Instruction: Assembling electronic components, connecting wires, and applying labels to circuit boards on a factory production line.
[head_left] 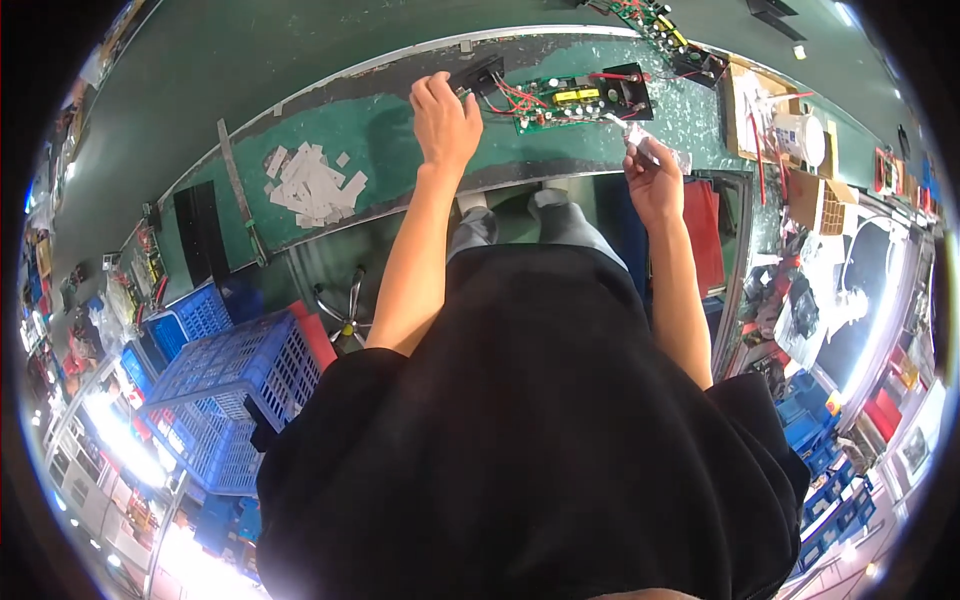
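A green circuit board (560, 103) with red wires and a yellow part lies on a black base (632, 90) on the green workbench (390, 125). My left hand (445, 118) rests at the board's left end, fingers curled on a small black part (480, 75) joined to the red wires. My right hand (650, 175) is raised just in front of the board's right end and holds a small clear plastic packet (640, 137).
A pile of pale paper slips (312, 185) lies on the bench to the left. Blue plastic crates (235, 385) stand at my lower left. A second circuit board (650, 20) lies farther along. Boxes, a white roll (805, 138) and clutter crowd the right side.
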